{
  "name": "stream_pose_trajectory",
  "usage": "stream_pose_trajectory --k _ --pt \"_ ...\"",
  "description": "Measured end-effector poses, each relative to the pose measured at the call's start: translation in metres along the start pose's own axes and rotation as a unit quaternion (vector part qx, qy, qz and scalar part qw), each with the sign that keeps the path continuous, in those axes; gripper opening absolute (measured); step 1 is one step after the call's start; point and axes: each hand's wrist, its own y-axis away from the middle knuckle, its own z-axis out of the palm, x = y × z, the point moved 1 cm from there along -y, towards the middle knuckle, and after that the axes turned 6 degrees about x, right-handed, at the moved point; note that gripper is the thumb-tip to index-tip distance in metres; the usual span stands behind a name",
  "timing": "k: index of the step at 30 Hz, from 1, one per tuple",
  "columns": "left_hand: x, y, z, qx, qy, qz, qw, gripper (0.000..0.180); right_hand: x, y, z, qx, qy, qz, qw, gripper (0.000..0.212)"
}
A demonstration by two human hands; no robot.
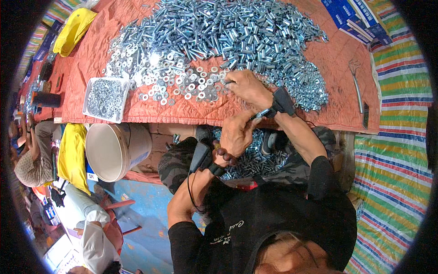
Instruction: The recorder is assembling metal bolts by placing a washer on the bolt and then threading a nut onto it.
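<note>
My left hand (235,134), with a beaded bracelet at its wrist, is at the table's near edge. Thumb and fingers close on a small silvery metal bolt (262,113), partly hidden by the hand. Farther forward, my right hand (250,86) reaches over the flat washers (200,84). Its fingers are curled together at the washers' right side; whatever is between them is hidden. Beyond both hands spreads a big heap of bolts and metal sleeves (237,32). Right of my right hand lies a pile of hex nuts (310,91).
A white tray (85,102) of small metal rings sits at the table's left. Below it stands a white bucket (139,146). A metal hand tool (357,89) and blue boxes (351,20) lie at right. More metal parts (260,164) are in my lap area. Other people are at left.
</note>
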Motion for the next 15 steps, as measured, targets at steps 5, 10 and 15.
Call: stream_pose_trajectory --k 5,10,15 --pt "0.004 -0.005 -0.006 0.067 -0.015 -0.031 0.997 0.013 0.002 0.019 -0.03 0.017 -0.276 0.269 0.923 0.013" --pt "-0.017 -0.009 -0.011 0.112 -0.051 -0.063 0.99 0.014 0.001 0.048 -0.056 0.013 -0.518 0.26 0.815 0.013" --pt "-0.016 -0.012 -0.005 0.115 -0.065 -0.004 0.991 0.015 -0.018 0.066 -0.068 -0.032 -0.566 0.303 0.766 0.015"
